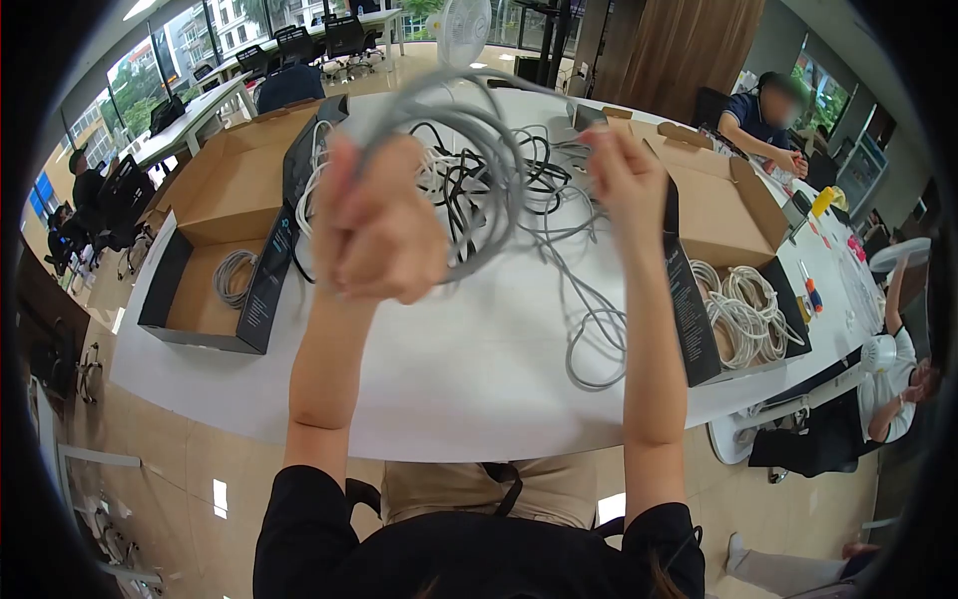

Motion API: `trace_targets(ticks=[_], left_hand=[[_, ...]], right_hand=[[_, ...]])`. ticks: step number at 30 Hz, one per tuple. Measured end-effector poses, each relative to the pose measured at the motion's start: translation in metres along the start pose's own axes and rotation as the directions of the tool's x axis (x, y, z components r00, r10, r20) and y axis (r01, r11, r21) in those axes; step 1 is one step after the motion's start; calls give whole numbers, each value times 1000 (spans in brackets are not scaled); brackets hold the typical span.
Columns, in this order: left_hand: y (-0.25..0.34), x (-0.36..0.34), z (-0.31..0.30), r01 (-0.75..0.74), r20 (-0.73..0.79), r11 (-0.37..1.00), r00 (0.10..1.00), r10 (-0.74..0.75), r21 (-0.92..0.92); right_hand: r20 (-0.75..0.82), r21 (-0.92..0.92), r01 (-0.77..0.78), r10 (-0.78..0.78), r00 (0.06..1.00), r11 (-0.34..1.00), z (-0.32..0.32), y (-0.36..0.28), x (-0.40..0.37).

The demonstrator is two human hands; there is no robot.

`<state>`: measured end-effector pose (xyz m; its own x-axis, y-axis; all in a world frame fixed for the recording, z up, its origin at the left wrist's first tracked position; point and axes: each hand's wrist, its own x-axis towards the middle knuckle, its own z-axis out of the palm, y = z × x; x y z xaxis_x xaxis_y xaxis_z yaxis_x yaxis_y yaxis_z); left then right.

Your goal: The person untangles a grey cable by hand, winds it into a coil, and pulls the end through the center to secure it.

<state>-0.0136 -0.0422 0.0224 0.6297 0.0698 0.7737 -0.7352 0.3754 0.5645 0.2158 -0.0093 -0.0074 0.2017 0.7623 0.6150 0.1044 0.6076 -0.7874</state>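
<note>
The grey cable is wound into several round loops, partly blurred, and is held in the left hand above the white table.

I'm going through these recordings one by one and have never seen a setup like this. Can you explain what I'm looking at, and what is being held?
There is no robot here: these are a person's own two bare hands. The single picture comes from a camera worn on the head, looking forward and down, so the arms reach away from you.

The left hand grips a coil of grey cable. The right hand is raised beside it, fingers curled; blur hides whether it pinches a strand.

On the white table lies a tangle of loose cables, black, white and grey. The open left-hand box holds a grey coil; the open right-hand box holds several whitish coils.
</note>
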Motion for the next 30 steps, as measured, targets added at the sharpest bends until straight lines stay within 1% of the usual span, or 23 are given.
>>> trace_targets(ticks=[2, 3, 4, 5, 6, 7, 9, 10, 12, 13, 15, 18, 19, 22, 24, 25, 28, 29, 30], left_hand=[[14, -3, 10, -158, -39, 987, 987, 156, -35], [22, -5, 12, -209, -31, 977, 978, 208, -41], [31, -7, 10, -258, -24, 965, 966, 257, -47], [38, -8, 10, -307, -15, 950, 952, 307, -54], [43, -10, 11, -329, -33, 944, 943, 330, 32], [48, -11, 12, -346, -48, 931, 934, 353, 115], [52, -12, 12, -374, -51, 885, 914, 402, 277], [52, -11, 14, -390, -51, 862, 902, 428, 322], [49, -9, 20, -422, -46, 807, 875, 481, 412], [50, -9, 24, -449, -37, 748, 846, 532, 489], [52, -12, 33, -484, -1, 605, 781, 625, 632], [69, -30, 50, -428, 23, 585, 820, 572, 689], [70, -33, 57, -430, 42, 435, 748, 663, 791], [86, -51, 75, -453, 142, 187, 599, 788, 872], [95, -64, 84, -449, 176, 179, 641, 747, 876], [97, -65, 87, -448, 194, 173, 661, 725, 877], [88, -58, 85, -403, 246, -4, 549, 799, 915], [82, -52, 82, -381, 258, -65, 480, 839, 922], [79, -47, 78, -308, 280, -148, 448, 849, 940]], right_hand=[[174, -58, -57, 66, 983, 997, 26, 9, -13], [273, -91, -104, 125, 954, 990, 40, 11, -22], [321, -191, -61, 121, 939, 980, 51, 10, -30], [326, -263, -37, 125, 937, 964, 61, 6, -39], [316, -300, 69, 31, 948, 951, 72, 15, -50], [370, -308, 114, 9, 929, 945, 80, 8, -59], [490, -220, -5, 115, 864, 975, 91, 1, -77], [549, -182, -71, 161, 820, 981, 95, 0, -83], [623, -174, 13, 99, 776, 985, 99, 9, -90], [659, -166, 57, 68, 749, 984, 100, 17, -93], [748, -152, -29, 134, 650, 988, 97, 47, -93], [853, -183, -146, 231, 467, 972, 90, 71, -80], [878, -206, -181, 264, 400, 962, 87, 74, -73], [742, -297, -60, 270, 613, 953, 73, 77, -56], [639, -380, 146, 146, 755, 913, 59, 69, -42], [587, -429, 240, 67, 807, 871, 53, 62, -36], [485, -523, 311, -24, 874, 793, 36, 31, -22], [497, -560, 292, 32, 867, 776, 31, 19, -18], [516, -524, 260, 60, 854, 811, 26, 5, -16]])
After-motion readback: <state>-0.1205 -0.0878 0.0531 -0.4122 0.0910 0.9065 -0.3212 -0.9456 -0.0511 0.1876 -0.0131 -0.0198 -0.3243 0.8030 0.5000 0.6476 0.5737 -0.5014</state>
